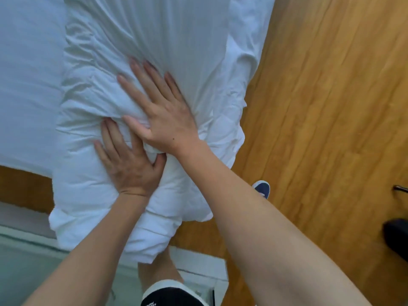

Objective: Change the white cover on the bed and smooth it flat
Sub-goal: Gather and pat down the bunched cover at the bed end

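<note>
A: What is the biggest thing here?

B: The wooden floor (326, 107). It fills the right side of the frame, and a bit of it shows at the lower left too.

A: And next?

B: The bed (26, 85), in the upper left. It is white and quite smooth there.

A: Where is the white cover?

B: The white cover (176, 40) is a thick, bunched bundle. It runs from the top middle of the frame down to the lower middle. Its top part lies on the bed and its lower end hangs out over the floor. It is full of wrinkles (most of all around the hands).

A: What are the hands doing?

B: The right hand (163, 111) lies flat on the cover in the middle of the frame. Its fingers are straight and spread apart, pressing down. The left hand (130, 162) is just below and to the left of it. Its fingers are straight too, a little spread, and their tips go under a fold of cloth. Its thumb points toward the right wrist.

A: Anything small?

B: A blue shoe (262, 188) on the floor, right of the middle, peeking out beside the right arm.
</note>
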`<state>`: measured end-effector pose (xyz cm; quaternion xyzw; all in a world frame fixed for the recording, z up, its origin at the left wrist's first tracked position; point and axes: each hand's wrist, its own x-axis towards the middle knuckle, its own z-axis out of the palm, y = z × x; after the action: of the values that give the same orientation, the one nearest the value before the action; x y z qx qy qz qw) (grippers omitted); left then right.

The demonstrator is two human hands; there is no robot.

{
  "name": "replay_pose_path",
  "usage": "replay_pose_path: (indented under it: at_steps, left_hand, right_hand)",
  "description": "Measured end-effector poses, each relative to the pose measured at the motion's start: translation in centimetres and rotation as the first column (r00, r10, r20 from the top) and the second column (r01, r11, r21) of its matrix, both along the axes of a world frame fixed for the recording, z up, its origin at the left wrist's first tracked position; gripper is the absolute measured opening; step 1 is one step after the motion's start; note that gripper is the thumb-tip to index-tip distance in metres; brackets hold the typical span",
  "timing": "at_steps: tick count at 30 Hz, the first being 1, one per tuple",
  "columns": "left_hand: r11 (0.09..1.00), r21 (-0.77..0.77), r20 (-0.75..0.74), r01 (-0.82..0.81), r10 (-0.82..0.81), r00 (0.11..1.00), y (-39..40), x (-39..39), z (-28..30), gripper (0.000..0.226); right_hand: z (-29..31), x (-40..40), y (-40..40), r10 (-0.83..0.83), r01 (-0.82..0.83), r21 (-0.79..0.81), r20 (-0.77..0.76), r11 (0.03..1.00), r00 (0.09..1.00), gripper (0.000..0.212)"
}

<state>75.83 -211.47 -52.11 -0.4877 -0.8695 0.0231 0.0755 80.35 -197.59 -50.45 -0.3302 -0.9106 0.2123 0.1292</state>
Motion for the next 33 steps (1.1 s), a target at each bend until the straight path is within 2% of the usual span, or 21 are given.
replay_pose_path:
  at_steps: [5, 10, 14, 21, 23, 25, 27, 28, 31, 33]
  left_hand:
    - [0.999, 0.032, 0.055, 0.024, -0.025, 0.998, 0.4, -0.5, -0.2, 0.074]
    - [0.997, 0.053, 0.137, 0.064, -0.07, 0.988, 0.4, -0.9, 0.9, 0.072]
    - [0.993, 0.076, 0.171, 0.094, -0.106, 0.979, 0.4, -0.7, 0.8, 0.069]
    - [0.99, 0.1, 0.145, 0.101, -0.115, 0.983, 0.1, -0.8, 1.4, 0.061]
    - [0.986, 0.076, 0.119, 0.151, -0.159, 0.98, -0.6, -1.3, 2.0, 0.06]
    - [0.964, 0.016, 0.153, 0.267, -0.266, 0.952, -1.7, -1.6, 2.7, 0.065]
    - [0.888, -0.05, 0.213, 0.458, -0.439, 0.873, -2.6, -1.7, 3.5, 0.07]
    - [0.822, -0.073, 0.23, 0.565, -0.538, 0.811, -3.1, -1.7, 3.7, 0.071]
    - [0.545, -0.147, 0.228, 0.825, -0.793, 0.565, -3.6, -1.9, 3.7, 0.077]
    - [0.314, -0.201, 0.23, 0.928, -0.906, 0.356, -3.3, -1.4, 3.4, 0.079]
  right_hand:
    - [-0.7, -0.8, 0.3, -0.042, 0.042, -0.016, -0.021, 0.999, 0.999, 0.064]
    - [-0.1, -1.6, -0.9, -0.195, 0.195, 0.038, 0.011, 0.98, 0.981, 0.065]
    - [0.0, -1.4, -2.8, -0.416, 0.416, -0.021, -0.073, 0.909, 0.906, 0.065]
    - [0.3, 1.3, -7.2, -0.52, 0.513, -0.088, -0.1, 0.854, 0.848, 0.059]
    - [0.6, 2.7, -9.7, -0.548, 0.538, -0.125, -0.065, 0.833, 0.834, 0.059]
    - [0.5, 4.6, -12.2, -0.578, 0.555, -0.227, -0.046, 0.8, 0.815, 0.06]
    - [0.0, 6.7, -15.0, -0.621, 0.57, -0.4, 0.003, 0.718, 0.784, 0.064]
    - [-0.4, 7.7, -16.5, -0.648, 0.581, -0.473, 0.027, 0.663, 0.761, 0.065]
    - [-2.3, 10.3, -21.2, -0.735, 0.658, -0.529, 0.092, 0.536, 0.672, 0.064]
    - [-3.9, 12.1, -23.6, -0.81, 0.727, -0.56, 0.158, 0.398, 0.565, 0.061]
